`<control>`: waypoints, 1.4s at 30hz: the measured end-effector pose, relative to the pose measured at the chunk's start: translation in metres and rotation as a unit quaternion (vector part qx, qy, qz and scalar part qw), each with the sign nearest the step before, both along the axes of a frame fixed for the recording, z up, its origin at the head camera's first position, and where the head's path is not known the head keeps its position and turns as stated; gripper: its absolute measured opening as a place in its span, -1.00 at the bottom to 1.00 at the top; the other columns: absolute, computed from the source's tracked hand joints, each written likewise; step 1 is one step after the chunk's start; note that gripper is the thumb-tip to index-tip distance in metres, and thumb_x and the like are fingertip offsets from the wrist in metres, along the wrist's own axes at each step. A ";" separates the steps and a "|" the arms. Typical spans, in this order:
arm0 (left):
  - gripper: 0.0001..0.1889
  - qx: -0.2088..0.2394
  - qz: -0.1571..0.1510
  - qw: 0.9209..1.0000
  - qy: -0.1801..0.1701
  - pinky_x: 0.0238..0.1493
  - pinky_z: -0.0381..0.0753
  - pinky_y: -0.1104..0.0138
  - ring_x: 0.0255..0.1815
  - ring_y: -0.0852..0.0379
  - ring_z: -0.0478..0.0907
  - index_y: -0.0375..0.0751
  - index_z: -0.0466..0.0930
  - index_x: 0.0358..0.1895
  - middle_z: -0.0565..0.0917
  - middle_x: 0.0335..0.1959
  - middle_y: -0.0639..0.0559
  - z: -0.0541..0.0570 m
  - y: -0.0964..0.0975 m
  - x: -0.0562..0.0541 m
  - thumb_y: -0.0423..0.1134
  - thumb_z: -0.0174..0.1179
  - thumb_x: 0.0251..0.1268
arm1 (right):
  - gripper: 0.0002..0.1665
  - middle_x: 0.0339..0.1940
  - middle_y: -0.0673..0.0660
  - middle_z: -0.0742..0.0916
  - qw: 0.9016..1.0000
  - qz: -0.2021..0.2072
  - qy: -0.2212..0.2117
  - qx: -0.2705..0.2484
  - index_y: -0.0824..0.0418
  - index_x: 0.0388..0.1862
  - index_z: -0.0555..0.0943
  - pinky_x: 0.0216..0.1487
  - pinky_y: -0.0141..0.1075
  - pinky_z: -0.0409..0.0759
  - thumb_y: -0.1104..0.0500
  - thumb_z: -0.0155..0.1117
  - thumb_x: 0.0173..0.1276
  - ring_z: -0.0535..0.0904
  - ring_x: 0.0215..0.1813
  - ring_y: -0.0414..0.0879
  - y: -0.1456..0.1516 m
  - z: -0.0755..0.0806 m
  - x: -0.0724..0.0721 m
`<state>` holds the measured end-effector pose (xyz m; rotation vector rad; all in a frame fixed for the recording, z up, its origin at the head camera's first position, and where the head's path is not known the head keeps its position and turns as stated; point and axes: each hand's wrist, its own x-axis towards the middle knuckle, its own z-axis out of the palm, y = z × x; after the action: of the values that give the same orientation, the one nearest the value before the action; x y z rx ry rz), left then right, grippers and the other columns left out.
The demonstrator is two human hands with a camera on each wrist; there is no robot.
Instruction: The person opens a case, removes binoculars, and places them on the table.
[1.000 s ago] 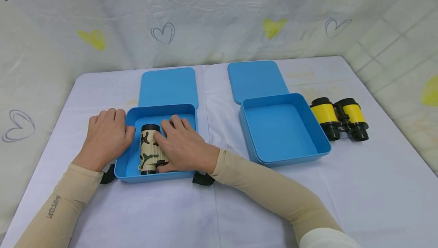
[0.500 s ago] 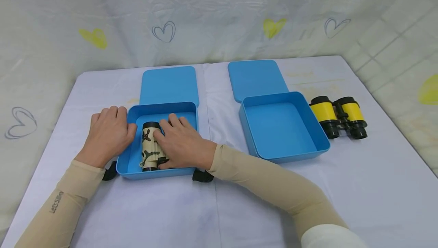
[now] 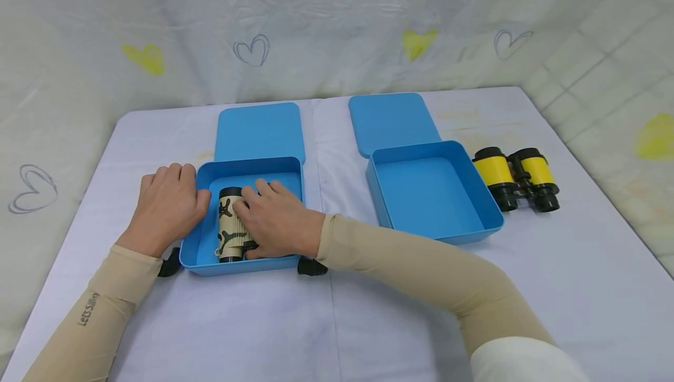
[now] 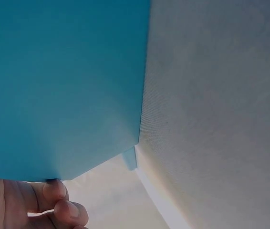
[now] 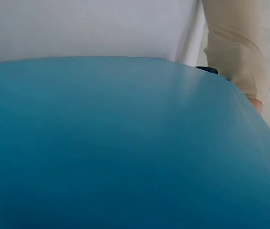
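Observation:
A pair of camouflage binoculars [image 3: 229, 224] lies in the left blue box [image 3: 242, 269], whose lid [image 3: 258, 131] is folded back. My right hand [image 3: 276, 221] reaches over the box's right side and grips the binoculars, hiding their right part. With my left hand [image 3: 167, 209] I hold the box's left rim. The left wrist view shows curled fingers [image 4: 68, 210] at the rim of the box's outer wall [image 4: 63, 95]. Only a blue wall [image 5: 125, 143] and part of the other arm appear in the right wrist view; the right fingers are hidden there.
A second blue box [image 3: 437, 192], lid [image 3: 392, 124] folded back, stands to the right with nothing inside. Yellow and black binoculars [image 3: 516, 177] lie beside it. The white-covered table [image 3: 337, 323] meets a curtain with hearts at the back.
My right hand has shifted slightly left over the camouflage binoculars, and its elbow has swung a little outward. The left hand keeps its place on the rim. The head view has turned slightly.

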<state>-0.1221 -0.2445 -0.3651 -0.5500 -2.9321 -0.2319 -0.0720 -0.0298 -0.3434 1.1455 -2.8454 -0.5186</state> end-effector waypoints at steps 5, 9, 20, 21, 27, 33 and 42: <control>-0.71 -0.003 0.004 1.000 -0.008 -0.28 0.37 -0.05 -0.35 -0.21 0.40 -0.41 0.39 -0.32 0.42 -0.45 -0.25 0.000 0.000 0.001 -0.19 -0.06 0.41 | -0.04 -0.02 -0.02 0.59 1.000 0.004 -0.007 0.003 0.04 0.19 0.50 -0.16 -0.35 0.49 -0.68 0.16 0.19 0.45 -0.10 -0.13 0.000 0.002 0.000; -0.72 0.001 0.001 1.000 -0.002 -0.29 0.37 -0.04 -0.37 -0.21 0.40 -0.41 0.39 -0.33 0.42 -0.46 -0.25 -0.001 0.000 0.001 -0.20 -0.07 0.40 | -0.02 -0.02 -0.01 0.63 1.000 0.007 -0.005 0.016 0.08 0.18 0.54 -0.15 -0.36 0.57 -0.69 0.13 0.21 0.50 -0.08 -0.13 0.000 0.003 0.000; -0.72 0.008 0.002 1.000 -0.001 -0.30 0.37 -0.04 -0.38 -0.20 0.40 -0.40 0.39 -0.34 0.42 -0.48 -0.24 -0.004 0.000 0.000 -0.20 -0.09 0.40 | 0.04 0.05 -0.01 0.65 0.999 -0.001 -0.026 0.037 0.09 0.30 0.53 -0.04 -0.34 0.65 -0.67 0.18 0.19 0.55 -0.03 -0.13 -0.002 0.004 -0.004; -0.72 0.008 0.002 1.000 -0.002 -0.29 0.37 -0.05 -0.38 -0.20 0.40 -0.41 0.40 -0.33 0.42 -0.47 -0.24 -0.004 0.000 0.000 -0.20 -0.09 0.40 | 0.05 0.07 -0.01 0.65 0.999 0.000 -0.026 0.041 0.10 0.32 0.52 -0.02 -0.33 0.66 -0.67 0.18 0.19 0.55 -0.02 -0.13 -0.002 0.004 -0.004; -0.73 0.011 -0.001 1.000 -0.005 -0.28 0.35 -0.04 -0.38 -0.20 0.39 -0.41 0.40 -0.32 0.41 -0.47 -0.23 -0.003 0.000 0.000 -0.20 -0.09 0.41 | 0.12 0.12 -0.02 0.66 0.998 0.008 -0.032 0.057 0.12 0.40 0.48 0.04 -0.33 0.68 -0.68 0.18 0.18 0.56 0.00 -0.13 -0.002 0.006 -0.007; -0.74 0.011 -0.002 1.000 -0.002 -0.28 0.34 -0.03 -0.38 -0.19 0.40 -0.39 0.39 -0.33 0.40 -0.48 -0.21 -0.001 0.001 -0.001 -0.21 -0.06 0.40 | 0.13 0.08 -0.02 0.66 0.998 0.011 -0.032 0.045 0.12 0.37 0.48 0.02 -0.33 0.68 -0.69 0.21 0.14 0.56 -0.03 -0.13 -0.002 0.008 -0.009; -0.73 0.011 -0.001 1.000 -0.001 -0.27 0.35 -0.05 -0.36 -0.21 0.41 -0.39 0.39 -0.33 0.41 -0.47 -0.22 -0.003 0.000 -0.002 -0.20 -0.06 0.41 | 0.14 0.03 -0.02 0.63 0.999 0.015 -0.015 0.030 0.13 0.31 0.47 0.00 -0.34 0.67 -0.73 0.16 0.11 0.54 -0.06 -0.13 -0.002 0.012 -0.010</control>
<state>-0.1239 -0.2450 -0.3685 -0.5487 -2.9276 -0.2634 -0.0816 -0.0317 -0.3318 1.2133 -2.8521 -0.5937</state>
